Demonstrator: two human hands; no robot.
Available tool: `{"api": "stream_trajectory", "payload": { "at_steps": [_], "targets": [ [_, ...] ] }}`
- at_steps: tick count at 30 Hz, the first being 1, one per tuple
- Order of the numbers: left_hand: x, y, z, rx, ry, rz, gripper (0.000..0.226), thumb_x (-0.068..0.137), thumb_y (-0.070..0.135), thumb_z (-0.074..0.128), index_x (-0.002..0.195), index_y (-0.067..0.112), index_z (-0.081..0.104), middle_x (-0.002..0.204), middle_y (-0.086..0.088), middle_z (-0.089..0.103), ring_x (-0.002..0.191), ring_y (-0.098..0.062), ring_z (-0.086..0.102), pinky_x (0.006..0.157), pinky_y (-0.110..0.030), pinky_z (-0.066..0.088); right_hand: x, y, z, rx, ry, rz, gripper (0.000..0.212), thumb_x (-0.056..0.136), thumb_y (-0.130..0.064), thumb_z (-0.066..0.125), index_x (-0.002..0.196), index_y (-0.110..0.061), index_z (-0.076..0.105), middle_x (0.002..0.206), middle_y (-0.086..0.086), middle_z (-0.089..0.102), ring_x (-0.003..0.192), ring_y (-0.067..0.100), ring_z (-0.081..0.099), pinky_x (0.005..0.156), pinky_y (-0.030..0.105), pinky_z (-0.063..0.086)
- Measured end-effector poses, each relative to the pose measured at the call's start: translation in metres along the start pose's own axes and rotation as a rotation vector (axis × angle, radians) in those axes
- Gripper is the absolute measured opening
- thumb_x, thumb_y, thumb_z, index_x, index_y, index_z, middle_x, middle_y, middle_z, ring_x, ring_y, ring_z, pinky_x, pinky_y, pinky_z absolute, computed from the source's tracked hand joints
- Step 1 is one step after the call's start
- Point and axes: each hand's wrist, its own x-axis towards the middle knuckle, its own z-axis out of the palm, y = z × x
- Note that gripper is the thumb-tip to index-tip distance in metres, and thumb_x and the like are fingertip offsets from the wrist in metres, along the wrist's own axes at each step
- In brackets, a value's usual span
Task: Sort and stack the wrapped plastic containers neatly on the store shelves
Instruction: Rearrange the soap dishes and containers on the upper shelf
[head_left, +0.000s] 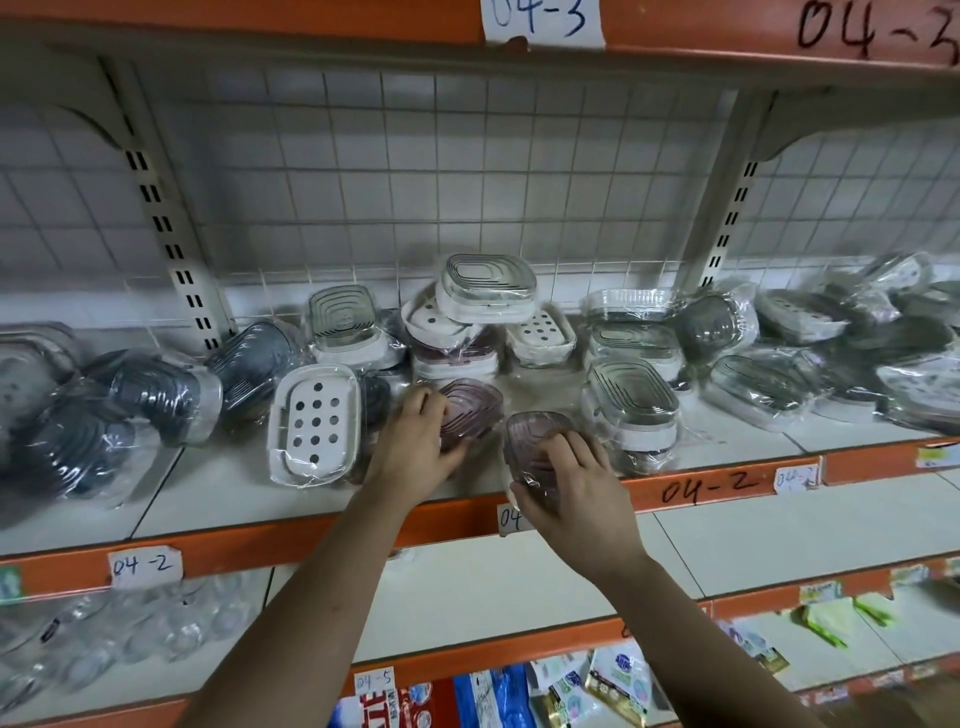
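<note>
Glossy crinkled film wraps the plastic containers; the shelf looks smooth, matt.

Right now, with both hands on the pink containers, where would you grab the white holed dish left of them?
Pinch the white holed dish across its long side rims, coming from the front. It stands tilted, holed face outward, rims exposed. The wrapped flat face likely gives no purchase. The left hand is nearest.

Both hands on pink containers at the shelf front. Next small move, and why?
Probably set the pink container held by the right hand onto the second pink container that the left hand grips: same colour and shape, side by side, so they should stack.
</note>
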Motion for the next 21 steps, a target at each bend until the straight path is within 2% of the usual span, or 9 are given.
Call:
{"api": "stream_trajectory", "payload": {
  "at_steps": [2, 4, 6, 8, 10, 14, 21],
  "targets": [
    [-0.007, 0.001, 0.000, 0.062, -0.009, -0.017, 0.060, 0.089, 0.056, 0.056, 0.134, 0.017, 0.053, 0.141, -0.004, 0.046, 0.122, -0.028, 0.050, 0.099, -0.038, 0.044, -0.008, 0.000, -0.004, 0.004, 0.024, -0.014, 0.041, 0.084, -0.051, 0.053, 0.107, -0.018, 0.056, 0.106, -0.002, 0.057, 0.102, 0.021, 0.051, 0.064, 0.031, 0.051],
    [-0.019, 0.004, -0.002, 0.085, 0.001, -0.046, 0.077, 0.084, 0.068, 0.038, 0.139, 0.017, 0.054, 0.143, -0.004, 0.048, 0.125, -0.032, 0.049, 0.107, -0.046, 0.038, -0.018, 0.000, -0.007, 0.006, 0.030, -0.029, 0.049, 0.083, -0.052, 0.051, 0.116, -0.016, 0.059, 0.113, 0.000, 0.058, 0.111, 0.024, 0.050, 0.074, 0.035, 0.054],
    [-0.029, 0.007, -0.004, 0.090, 0.054, -0.055, 0.082, 0.079, 0.070, 0.031, 0.134, 0.017, 0.061, 0.138, -0.004, 0.056, 0.121, -0.034, 0.052, 0.106, -0.048, 0.038, -0.026, 0.002, -0.009, 0.003, 0.032, -0.035, 0.053, 0.083, -0.052, 0.052, 0.121, -0.015, 0.061, 0.120, 0.003, 0.059, 0.122, 0.032, 0.046, 0.092, 0.041, 0.050],
    [-0.041, 0.012, -0.007, 0.100, 0.132, -0.057, 0.077, 0.078, 0.068, 0.035, 0.125, 0.015, 0.068, 0.129, -0.005, 0.062, 0.113, -0.035, 0.054, 0.101, -0.047, 0.042, -0.033, 0.004, -0.014, -0.001, 0.035, -0.038, 0.054, 0.082, -0.051, 0.054, 0.122, -0.016, 0.062, 0.122, 0.005, 0.058, 0.125, 0.038, 0.043, 0.100, 0.044, 0.044],
    [-0.053, 0.018, -0.012, 0.109, 0.150, -0.071, 0.076, 0.079, 0.067, 0.036, 0.121, 0.014, 0.070, 0.126, -0.005, 0.065, 0.110, -0.034, 0.054, 0.099, -0.047, 0.043, -0.040, 0.004, -0.019, 0.019, 0.027, -0.044, 0.054, 0.082, -0.052, 0.056, 0.124, -0.017, 0.061, 0.122, 0.005, 0.058, 0.122, 0.037, 0.045, 0.100, 0.043, 0.044],
    [-0.078, 0.030, -0.021, 0.132, 0.176, -0.086, 0.073, 0.078, 0.065, 0.037, 0.117, 0.013, 0.072, 0.121, -0.005, 0.068, 0.106, -0.035, 0.054, 0.093, -0.044, 0.044, -0.051, 0.002, -0.031, 0.083, 0.013, -0.043, 0.054, 0.083, -0.054, 0.053, 0.124, -0.020, 0.060, 0.125, 0.002, 0.057, 0.114, 0.030, 0.050, 0.090, 0.038, 0.048],
    [-0.108, 0.042, -0.028, 0.187, 0.210, -0.108, 0.067, 0.081, 0.062, 0.039, 0.116, 0.014, 0.072, 0.122, -0.004, 0.067, 0.104, -0.033, 0.058, 0.090, -0.043, 0.044, -0.057, -0.001, -0.042, 0.102, -0.023, -0.057, 0.057, 0.083, -0.057, 0.048, 0.121, -0.017, 0.063, 0.127, 0.004, 0.058, 0.115, 0.032, 0.051, 0.088, 0.041, 0.049]
  ]
}}
